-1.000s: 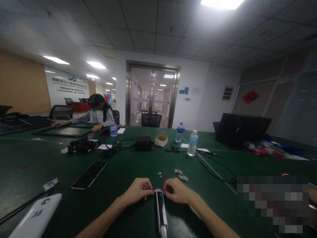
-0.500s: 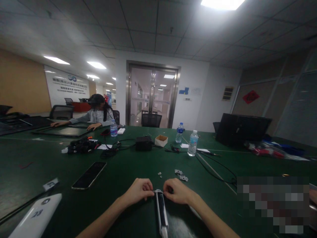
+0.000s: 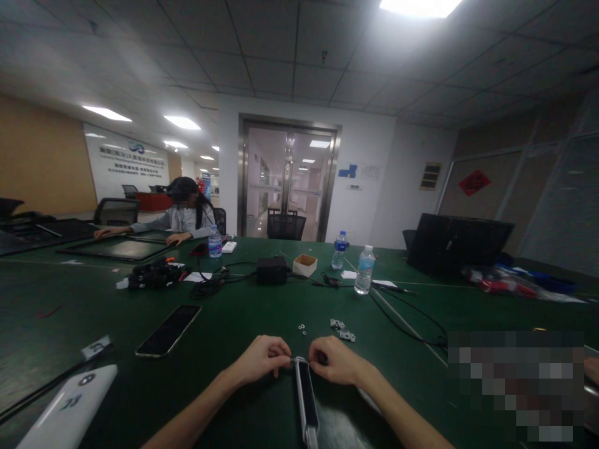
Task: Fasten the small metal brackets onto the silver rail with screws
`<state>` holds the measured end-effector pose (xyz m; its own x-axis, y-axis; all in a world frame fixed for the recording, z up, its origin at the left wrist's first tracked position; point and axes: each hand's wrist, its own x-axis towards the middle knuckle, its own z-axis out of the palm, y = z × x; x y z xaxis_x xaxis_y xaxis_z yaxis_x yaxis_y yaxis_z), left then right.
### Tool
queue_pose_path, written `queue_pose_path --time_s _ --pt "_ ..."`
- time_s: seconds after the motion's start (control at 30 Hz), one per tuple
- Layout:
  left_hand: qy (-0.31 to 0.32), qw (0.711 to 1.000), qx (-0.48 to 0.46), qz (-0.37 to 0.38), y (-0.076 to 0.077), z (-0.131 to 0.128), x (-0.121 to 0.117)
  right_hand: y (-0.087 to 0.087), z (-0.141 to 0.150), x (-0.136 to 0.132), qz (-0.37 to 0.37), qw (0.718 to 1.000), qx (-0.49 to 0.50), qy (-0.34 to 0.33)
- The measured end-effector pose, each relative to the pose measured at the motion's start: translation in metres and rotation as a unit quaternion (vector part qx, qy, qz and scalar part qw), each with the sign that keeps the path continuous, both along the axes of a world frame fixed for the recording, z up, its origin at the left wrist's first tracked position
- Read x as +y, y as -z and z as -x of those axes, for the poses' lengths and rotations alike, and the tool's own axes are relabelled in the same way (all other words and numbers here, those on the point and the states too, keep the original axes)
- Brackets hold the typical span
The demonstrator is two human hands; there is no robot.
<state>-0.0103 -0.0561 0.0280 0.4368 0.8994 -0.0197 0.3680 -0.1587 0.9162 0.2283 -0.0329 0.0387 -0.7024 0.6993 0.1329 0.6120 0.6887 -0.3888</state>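
Beyond right hand (image 3: 337, 362) — bottle (image 3: 364, 272) holding water.

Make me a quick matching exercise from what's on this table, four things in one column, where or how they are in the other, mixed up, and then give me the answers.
Column one
1. pale-edged phone
2. left hand
3. metal pieces
4. small box

Column two
A. just beyond the right hand
B. open-topped, beside the black block
C. lying flat, dark screen up
D. fingertips at the far end of the slim device

Right pairs: 1-C, 2-D, 3-A, 4-B
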Motion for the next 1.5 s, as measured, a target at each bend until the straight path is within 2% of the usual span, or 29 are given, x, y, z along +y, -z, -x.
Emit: queue_pose_path --time_s 0.3,0.63,0.77,0.93,1.07,1.27,1.5 --pt "-0.007 0.999 0.048 -0.024 -0.005 0.000 -0.003 0.002 -0.001 0.001 0.000 1.000 0.006 -0.002" --pt "-0.019 0.992 0.098 -0.083 0.002 -0.004 0.000 0.000 -0.001 0.000 -0.001 1.000 0.006 0.005" --pt "0.005 0.989 0.110 -0.099 0.001 -0.004 -0.002 -0.001 -0.002 0.000 0.001 1.000 0.002 0.001" --pt "-0.010 0.987 0.114 -0.115 -0.002 -0.007 -0.006 -0.002 -0.002 0.001 -0.008 1.000 -0.002 0.005" --pt "-0.010 0.985 0.119 -0.122 -0.005 -0.007 -0.007 -0.004 -0.007 0.007 -0.065 0.996 -0.009 0.055" --pt "-0.001 0.986 0.128 -0.109 -0.010 -0.007 -0.011 0.008 -0.031 0.028 -0.124 0.966 -0.089 0.208" --pt "0.002 0.983 0.137 -0.118 -0.007 -0.006 -0.010 0.015 -0.045 0.037 -0.115 0.953 -0.137 0.246"
